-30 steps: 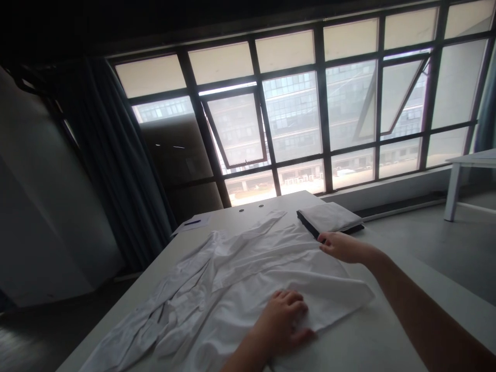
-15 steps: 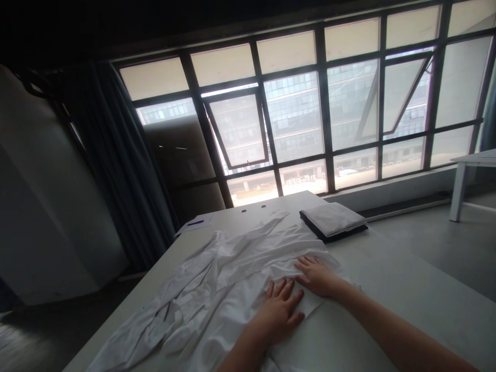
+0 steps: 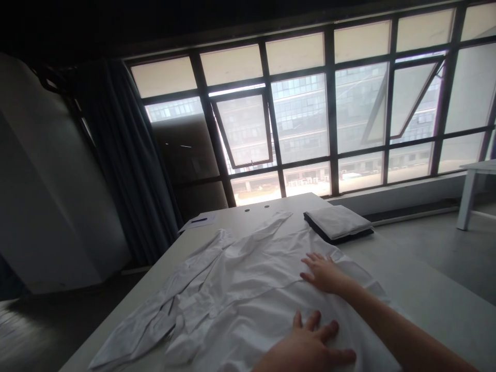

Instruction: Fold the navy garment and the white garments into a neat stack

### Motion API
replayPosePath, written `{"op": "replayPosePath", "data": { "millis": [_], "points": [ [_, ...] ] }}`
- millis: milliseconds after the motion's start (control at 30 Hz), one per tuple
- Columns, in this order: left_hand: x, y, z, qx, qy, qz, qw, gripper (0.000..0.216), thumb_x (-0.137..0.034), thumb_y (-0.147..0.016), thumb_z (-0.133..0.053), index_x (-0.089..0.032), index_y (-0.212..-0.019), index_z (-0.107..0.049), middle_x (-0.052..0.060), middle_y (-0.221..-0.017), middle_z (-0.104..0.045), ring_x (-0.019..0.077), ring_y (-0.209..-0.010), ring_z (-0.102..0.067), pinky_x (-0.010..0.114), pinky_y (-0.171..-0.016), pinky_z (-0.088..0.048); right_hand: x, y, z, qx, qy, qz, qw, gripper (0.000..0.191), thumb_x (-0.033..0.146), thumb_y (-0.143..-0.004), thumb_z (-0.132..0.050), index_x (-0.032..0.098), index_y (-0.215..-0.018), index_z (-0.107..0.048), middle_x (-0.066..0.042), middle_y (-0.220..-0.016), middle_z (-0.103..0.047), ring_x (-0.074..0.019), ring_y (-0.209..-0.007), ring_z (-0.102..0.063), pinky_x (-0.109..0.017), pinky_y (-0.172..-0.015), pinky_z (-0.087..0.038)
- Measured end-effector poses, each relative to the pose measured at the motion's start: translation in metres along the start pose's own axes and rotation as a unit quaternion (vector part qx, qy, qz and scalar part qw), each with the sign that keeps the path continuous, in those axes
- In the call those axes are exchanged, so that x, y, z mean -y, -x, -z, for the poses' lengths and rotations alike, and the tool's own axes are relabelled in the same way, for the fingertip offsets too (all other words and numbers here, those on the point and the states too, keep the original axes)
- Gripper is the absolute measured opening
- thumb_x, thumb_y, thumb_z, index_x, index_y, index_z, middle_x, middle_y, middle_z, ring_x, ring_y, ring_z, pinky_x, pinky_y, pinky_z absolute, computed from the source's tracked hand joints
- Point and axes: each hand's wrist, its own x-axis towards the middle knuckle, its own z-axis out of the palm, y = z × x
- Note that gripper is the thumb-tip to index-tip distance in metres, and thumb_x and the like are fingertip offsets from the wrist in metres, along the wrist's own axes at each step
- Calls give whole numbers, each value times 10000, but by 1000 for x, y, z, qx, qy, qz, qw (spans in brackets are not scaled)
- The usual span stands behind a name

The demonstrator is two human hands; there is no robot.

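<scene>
So right now I'm pressing both palms flat on a white shirt (image 3: 248,289) that's lying spread across the white table (image 3: 426,294), filling most of the lower middle of the frame. My left hand (image 3: 310,349) is sitting at the bottom edge of the frame, fingers fanned wide and flat on the cloth, not pinching anything. My right hand (image 3: 323,271) is resting a bit higher, right of centre, fingers loosely spread and lying flat on the fabric too, with nothing gripped.

What I'm worrying about: the left side of the shirt is bunching up in the lower left, where a sleeve (image 3: 147,323) is lying crumpled and trailing toward the table edge. If I'm pushing the cloth that way with flat palms, I reckon that loose bit could slide off the edge and drag more fabric with it, since nothing is pinning it.

Also, flat hands are only rubbing on the top layer. I'm guessing the layer underneath could be creeping and making new creases instead of losing them, especially along the fold line running through the middle.

Then there's the folded white cloth on a dark board (image 3: 338,223) sitting just above my right hand, close to the shirt's upper right edge. If my right hand is sweeping upward, it could be nudging that stack out of square. The pen on paper (image 3: 198,221) in the upper left of the table is lying well apart, so no worry there.
</scene>
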Motion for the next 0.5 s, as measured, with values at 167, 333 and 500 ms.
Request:
{"op": "replayPosePath", "data": {
  "millis": [167,333,500],
  "points": [
    [38,10,27,-157,-9,98,983,467,-616,-1041,-426,-368,-1396,-601,46,-1450,-620,260,-1232,-644,404,-1095,-480,-22,-2,-24,16,-20,-10,1000,674,602,-1030,-373,243,-1597,-426,-152,-1687,-336,-400,-1563,-248,-738,-1210,-111],
    [121,52,45,-263,-133,385,875,588,-527,-1025,-433,-240,-1535,-495,133,-1647,-423,361,-1528,-353,579,-1255,-247,-23,0,-21,39,6,-30,999,703,653,-1029,-321,285,-1627,-355,-136,-1719,-250,-416,-1577,-194,-825,-1150,-9],
    [172,97,34,-160,-88,492,851,795,-664,-1003,-325,-200,-1648,-307,154,-1731,-213,346,-1601,-184,554,-1280,-148,-10,16,-16,49,16,-33,998,705,653,-1028,-311,290,-1632,-347,-160,-1720,-227,-469,-1568,-175,-878,-1097,-16]
  ]
}}
